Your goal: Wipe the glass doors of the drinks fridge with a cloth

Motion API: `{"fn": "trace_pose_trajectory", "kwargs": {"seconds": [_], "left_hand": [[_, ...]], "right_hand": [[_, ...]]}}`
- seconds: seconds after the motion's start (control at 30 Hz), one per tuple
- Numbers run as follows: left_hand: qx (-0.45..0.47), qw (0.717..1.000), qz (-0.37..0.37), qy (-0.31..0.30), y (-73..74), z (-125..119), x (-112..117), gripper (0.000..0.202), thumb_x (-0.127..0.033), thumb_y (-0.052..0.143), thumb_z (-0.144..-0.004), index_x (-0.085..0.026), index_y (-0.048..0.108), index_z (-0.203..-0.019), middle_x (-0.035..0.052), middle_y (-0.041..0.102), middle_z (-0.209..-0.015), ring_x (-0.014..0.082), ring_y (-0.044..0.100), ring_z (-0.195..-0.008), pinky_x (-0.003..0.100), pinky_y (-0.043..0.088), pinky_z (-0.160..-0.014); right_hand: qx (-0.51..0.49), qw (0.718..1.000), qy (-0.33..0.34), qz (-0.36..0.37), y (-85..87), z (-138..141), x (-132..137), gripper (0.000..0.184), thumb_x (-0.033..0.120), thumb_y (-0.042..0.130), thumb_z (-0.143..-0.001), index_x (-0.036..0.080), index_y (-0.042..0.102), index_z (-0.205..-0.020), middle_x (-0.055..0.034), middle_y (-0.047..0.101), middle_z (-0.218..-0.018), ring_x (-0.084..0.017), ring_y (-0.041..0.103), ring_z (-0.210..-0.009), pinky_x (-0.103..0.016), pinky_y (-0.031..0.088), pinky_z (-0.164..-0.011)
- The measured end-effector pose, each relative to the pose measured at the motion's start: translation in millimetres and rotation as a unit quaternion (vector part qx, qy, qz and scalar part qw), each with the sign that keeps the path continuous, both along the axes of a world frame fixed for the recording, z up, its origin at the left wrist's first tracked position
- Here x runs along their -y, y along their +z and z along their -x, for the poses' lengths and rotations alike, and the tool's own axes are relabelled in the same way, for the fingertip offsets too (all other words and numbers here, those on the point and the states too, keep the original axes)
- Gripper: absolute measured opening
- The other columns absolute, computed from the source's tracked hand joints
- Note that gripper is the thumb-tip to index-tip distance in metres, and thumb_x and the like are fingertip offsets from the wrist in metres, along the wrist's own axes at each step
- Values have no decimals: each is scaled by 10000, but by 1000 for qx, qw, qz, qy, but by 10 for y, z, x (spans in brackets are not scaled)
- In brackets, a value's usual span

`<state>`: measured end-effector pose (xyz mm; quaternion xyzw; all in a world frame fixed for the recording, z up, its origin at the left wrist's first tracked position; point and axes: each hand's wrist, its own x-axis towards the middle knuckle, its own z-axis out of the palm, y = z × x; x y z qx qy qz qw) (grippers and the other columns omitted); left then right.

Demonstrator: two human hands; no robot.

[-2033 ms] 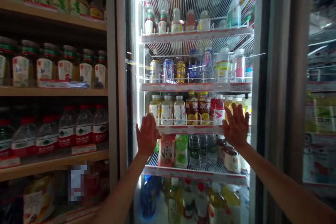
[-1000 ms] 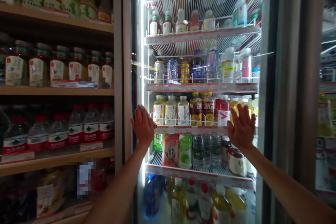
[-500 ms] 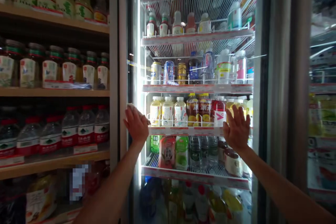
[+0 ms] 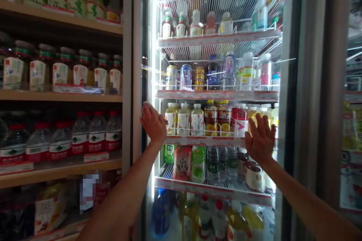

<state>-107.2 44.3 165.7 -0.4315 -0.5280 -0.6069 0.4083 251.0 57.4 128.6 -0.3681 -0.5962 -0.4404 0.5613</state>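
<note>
Left hand [image 4: 154, 123], nine o'clock at clear-glass door [image 4: 217, 94], grip unclear over pale cloth-like scrap [image 4: 146, 104]; right hand [image 4: 260, 139], four o'clock, fingers apart: press evenly.

Was recognisable as a shop's drinks section, contained a lit display cooler [image 4: 217, 95], presented bottles [image 4: 197, 118] and cans [image 4: 199, 77] in rows, included adjoining wooden shelves [image 4: 62, 96], held matching red-capped bottles [image 4: 80, 135], carried label strips [image 4: 96, 157] along shelf edges.

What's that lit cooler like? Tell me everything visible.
The tall cooler has a metal-looking frame, a bright light strip at left, and white wire shelves bearing bottles and cans. Its front looks glazed. It stands beside wooden shelving. The left hand and right hand are raised before it; contact is unclear.
</note>
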Motion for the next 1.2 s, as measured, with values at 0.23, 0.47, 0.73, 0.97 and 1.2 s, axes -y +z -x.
{"fn": "trace_pose_trajectory", "kwargs": {"seconds": [0.23, 0.47, 0.73, 0.97, 1.2], "left_hand": [[-323, 943, 70, -37, 4, -311, 19, 502, -300, 336, -898, -187, 348, -1388, 96, 380, -1450, 209, 240, -1389, 423, 149, -1142], [-67, 998, -6, 10, 201, -235, -14, 544, -295, 326, -903, -84, 294, -1403, 194, 304, -1468, 284, 207, -1395, 507, 225, -1098], [-304, 951, 54, -29, 242, -356, 9, 499, -286, 317, -907, -174, 345, -1392, 98, 357, -1462, 215, 251, -1385, 440, 157, -1141], [-196, 980, 16, -32, 362, -551, -54, 550, -287, 318, -902, -132, 260, -1427, 136, 300, -1484, 257, 180, -1405, 503, 195, -1120], [-330, 943, 30, -33, 319, -492, -31, 522, -272, 319, -908, -188, 285, -1421, 87, 365, -1459, 206, 246, -1387, 446, 165, -1140]], "right_hand": [[9, 1000, 5, -20, 5, -13, -4, 587, 270, 407, -897, 275, 220, -1453, -59, 274, -1511, -256, 211, -1402, -495, 156, -1122], [-3, 1000, 11, -8, -4, 20, 0, 606, 277, 424, -892, 288, 201, -1455, -47, 253, -1519, -247, 197, -1406, -489, 134, -1133], [6, 1000, 9, -16, -2, -7, -9, 586, 276, 408, -894, 274, 226, -1451, -58, 267, -1513, -257, 216, -1400, -499, 156, -1123], [-11, 1000, 16, -2, -5, 28, 6, 590, 279, 415, -891, 293, 223, -1449, -43, 254, -1519, -259, 210, -1402, -500, 136, -1126], [12, 1000, 7, -25, -6, -9, -23, 600, 270, 403, -895, 281, 195, -1458, -52, 244, -1522, -256, 207, -1403, -500, 151, -1121]]}}
